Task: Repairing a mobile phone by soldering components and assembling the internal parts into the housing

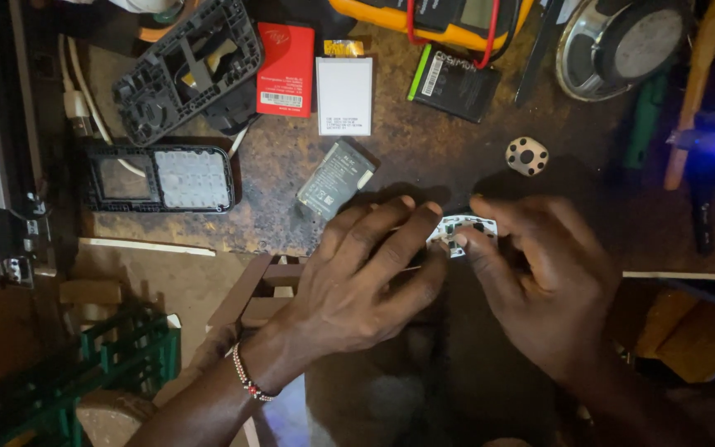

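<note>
My left hand (366, 277) and my right hand (539, 273) meet at the near edge of a worn brown workbench (424, 157). Between their fingertips they pinch a small white plastic piece with dark holes (459, 229). Most of that piece is hidden by my fingers. A beaded bracelet (246, 377) circles my left wrist. A grey phone battery (335, 178) lies just beyond my left hand. A small white round button pad (527, 156) lies beyond my right hand.
A phone front shell with keypad (159, 178) and a dark phone frame (188, 70) lie at left. A red battery (285, 70), white battery (344, 95), black battery (454, 83), yellow multimeter (432, 21) and a speaker (618, 45) line the back. A green crate (84, 377) stands below left.
</note>
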